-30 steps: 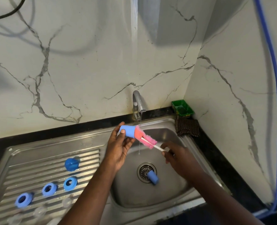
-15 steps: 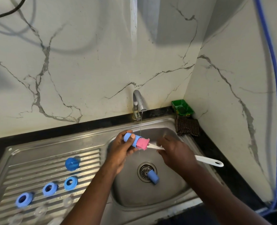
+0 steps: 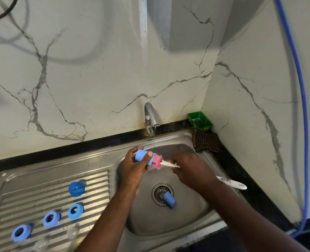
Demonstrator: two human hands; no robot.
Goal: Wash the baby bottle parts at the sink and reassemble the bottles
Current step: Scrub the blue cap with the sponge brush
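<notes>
My left hand grips a small blue baby bottle over the sink basin, under a thin stream from the tap. My right hand holds the white handle of a bottle brush. The brush's pink sponge head sits partly inside the bottle's mouth. A second blue bottle lies on the drain. On the drainboard rest three blue collar rings, a blue cap and clear teats.
A green soap tray and a dark checked cloth sit at the sink's back right corner. A blue hose hangs down the right wall. Marble walls close in behind and to the right.
The pink sponge head has gone deeper into the blue bottle, and my right hand has moved left toward my left hand. The bottle has dropped slightly under the stream.
</notes>
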